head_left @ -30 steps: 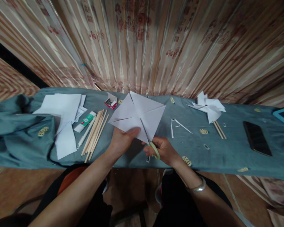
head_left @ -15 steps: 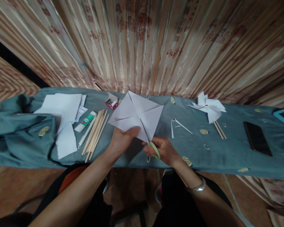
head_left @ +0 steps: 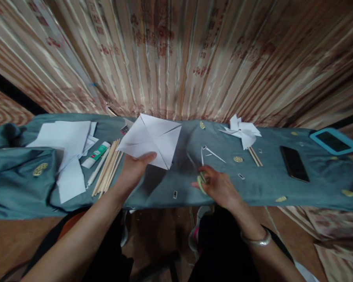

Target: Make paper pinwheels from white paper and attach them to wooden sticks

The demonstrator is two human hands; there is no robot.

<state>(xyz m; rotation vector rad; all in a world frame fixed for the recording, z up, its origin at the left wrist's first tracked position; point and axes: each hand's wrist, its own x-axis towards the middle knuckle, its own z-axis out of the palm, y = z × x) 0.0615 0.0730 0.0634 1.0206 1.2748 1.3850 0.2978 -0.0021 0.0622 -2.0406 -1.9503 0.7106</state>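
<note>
My left hand (head_left: 134,170) holds a white square paper sheet (head_left: 151,139) with diagonal creases and cuts, lifted over the blue-grey cloth-covered table (head_left: 164,184). My right hand (head_left: 216,184) is closed on pale green-handled scissors (head_left: 198,176), whose blades point up and to the left, apart from the sheet. A finished white paper pinwheel (head_left: 241,131) on a stick lies at the back right. Wooden sticks (head_left: 107,168) lie to the left of my left hand.
A stack of white paper (head_left: 64,137), a glue stick (head_left: 95,155) and a small staple box (head_left: 125,129) lie at the left. Paper scraps (head_left: 210,152) lie near the middle. A black phone (head_left: 294,163) and a blue-cased tablet (head_left: 333,141) lie at the right. A curtain hangs behind.
My right hand has pulled the scissors away from the sheet, to the right and down. The left hand with the sheet has shifted left. The camera has turned a little.
</note>
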